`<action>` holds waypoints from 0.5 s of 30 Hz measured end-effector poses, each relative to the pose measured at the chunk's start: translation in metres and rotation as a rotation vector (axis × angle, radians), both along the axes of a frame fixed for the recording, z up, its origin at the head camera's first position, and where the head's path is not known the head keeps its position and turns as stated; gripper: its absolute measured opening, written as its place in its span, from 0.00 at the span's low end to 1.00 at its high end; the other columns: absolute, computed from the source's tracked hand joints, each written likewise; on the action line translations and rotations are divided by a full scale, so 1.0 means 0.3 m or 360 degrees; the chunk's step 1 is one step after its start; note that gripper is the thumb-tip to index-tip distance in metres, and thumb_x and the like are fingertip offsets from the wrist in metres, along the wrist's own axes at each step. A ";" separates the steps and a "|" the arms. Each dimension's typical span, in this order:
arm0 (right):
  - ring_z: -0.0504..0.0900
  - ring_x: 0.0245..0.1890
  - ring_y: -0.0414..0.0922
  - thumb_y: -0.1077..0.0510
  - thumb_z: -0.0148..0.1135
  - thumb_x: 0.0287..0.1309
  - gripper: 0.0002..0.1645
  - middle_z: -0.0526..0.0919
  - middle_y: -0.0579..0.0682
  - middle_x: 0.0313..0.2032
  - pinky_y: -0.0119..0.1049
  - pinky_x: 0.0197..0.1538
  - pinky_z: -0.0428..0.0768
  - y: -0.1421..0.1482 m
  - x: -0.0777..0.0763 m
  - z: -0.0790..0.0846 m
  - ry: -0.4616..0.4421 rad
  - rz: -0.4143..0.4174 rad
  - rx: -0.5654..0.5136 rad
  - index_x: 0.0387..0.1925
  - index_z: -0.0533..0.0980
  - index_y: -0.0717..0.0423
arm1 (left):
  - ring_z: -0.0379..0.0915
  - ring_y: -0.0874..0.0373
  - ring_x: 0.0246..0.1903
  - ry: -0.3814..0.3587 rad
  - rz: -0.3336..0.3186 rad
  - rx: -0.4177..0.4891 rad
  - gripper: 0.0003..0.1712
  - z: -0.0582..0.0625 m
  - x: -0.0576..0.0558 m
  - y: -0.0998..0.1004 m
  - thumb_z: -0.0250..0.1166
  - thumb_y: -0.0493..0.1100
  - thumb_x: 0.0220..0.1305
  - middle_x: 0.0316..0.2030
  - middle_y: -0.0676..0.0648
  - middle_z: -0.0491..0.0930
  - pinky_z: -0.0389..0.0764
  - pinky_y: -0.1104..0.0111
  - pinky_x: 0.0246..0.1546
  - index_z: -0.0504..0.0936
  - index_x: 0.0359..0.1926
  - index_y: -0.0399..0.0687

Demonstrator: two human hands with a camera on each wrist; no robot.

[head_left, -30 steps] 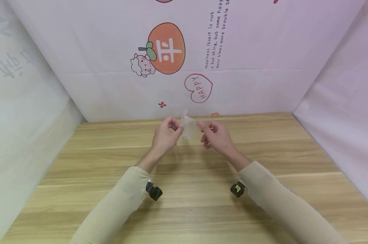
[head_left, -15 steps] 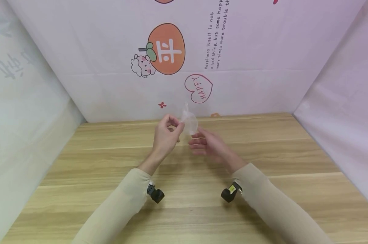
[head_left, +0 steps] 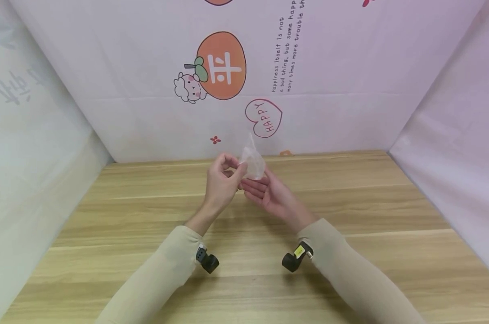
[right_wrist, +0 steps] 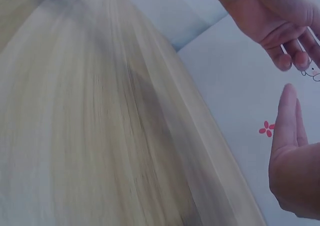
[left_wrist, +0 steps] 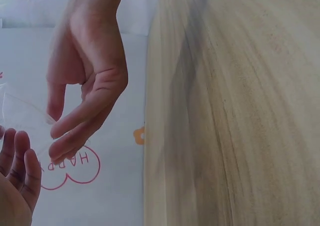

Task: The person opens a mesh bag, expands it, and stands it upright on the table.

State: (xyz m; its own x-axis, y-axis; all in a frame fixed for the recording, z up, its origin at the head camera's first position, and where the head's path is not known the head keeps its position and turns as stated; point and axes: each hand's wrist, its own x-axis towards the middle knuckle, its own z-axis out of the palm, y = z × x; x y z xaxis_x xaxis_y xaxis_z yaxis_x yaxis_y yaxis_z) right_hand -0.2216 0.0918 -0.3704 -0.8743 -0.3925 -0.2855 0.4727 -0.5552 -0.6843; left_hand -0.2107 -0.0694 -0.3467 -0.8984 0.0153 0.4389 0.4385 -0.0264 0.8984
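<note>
A thin, translucent plastic piece (head_left: 254, 164), like a small limp bag, is held up over the far part of the table. My left hand (head_left: 222, 180) pinches its left edge between thumb and fingers. My right hand (head_left: 276, 195) lies palm up with fingers extended, just under and to the right of the plastic; whether it touches it is hard to tell. In the left wrist view the plastic (left_wrist: 22, 110) shows faintly between the left hand (left_wrist: 95, 75) and the right fingertips (left_wrist: 22, 156). The right wrist view has the right hand (right_wrist: 265, 20) above the left hand (right_wrist: 295, 171).
The wooden table (head_left: 244, 279) stretches under both arms. A white printed cloth wall (head_left: 147, 121) rises at its back edge, and plain cloth walls stand at left and right. Small black cameras (head_left: 208, 261) are strapped at both wrists.
My right hand has moved left and turned palm up, its fingers straightening beneath the plastic. The plastic has lifted slightly and spread; my left hand keeps its pinch almost in place.
</note>
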 end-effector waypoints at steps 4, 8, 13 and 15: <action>0.88 0.37 0.43 0.43 0.43 0.78 0.24 0.88 0.53 0.35 0.35 0.45 0.84 -0.010 -0.002 0.006 -0.0054 -0.0125 -0.0101 0.54 0.71 0.59 | 0.71 0.56 0.14 -0.0006 -0.0027 0.0008 0.10 -0.003 0.007 0.000 0.67 0.36 0.66 0.30 0.46 0.77 0.72 0.71 0.15 0.73 0.38 0.38; 0.87 0.34 0.42 0.46 0.48 0.78 0.20 0.88 0.52 0.33 0.33 0.43 0.84 -0.009 -0.009 0.010 -0.0079 -0.0221 -0.0124 0.52 0.72 0.59 | 0.71 0.57 0.14 -0.0028 -0.0036 0.0002 0.10 -0.004 0.013 -0.009 0.67 0.37 0.67 0.30 0.47 0.77 0.71 0.72 0.15 0.73 0.38 0.39; 0.87 0.35 0.43 0.49 0.53 0.76 0.17 0.88 0.53 0.35 0.33 0.43 0.84 -0.003 -0.018 0.010 -0.0084 -0.0265 -0.0100 0.49 0.75 0.59 | 0.71 0.57 0.13 -0.0066 -0.0050 -0.0022 0.09 -0.008 0.017 -0.029 0.67 0.38 0.67 0.31 0.46 0.79 0.70 0.73 0.14 0.73 0.39 0.41; 0.87 0.36 0.44 0.50 0.53 0.76 0.15 0.88 0.53 0.35 0.33 0.43 0.84 0.002 -0.019 0.011 -0.0081 -0.0270 -0.0112 0.47 0.76 0.58 | 0.72 0.55 0.13 -0.0082 -0.0050 -0.0042 0.10 -0.010 0.018 -0.037 0.67 0.38 0.67 0.31 0.45 0.80 0.70 0.73 0.14 0.74 0.39 0.41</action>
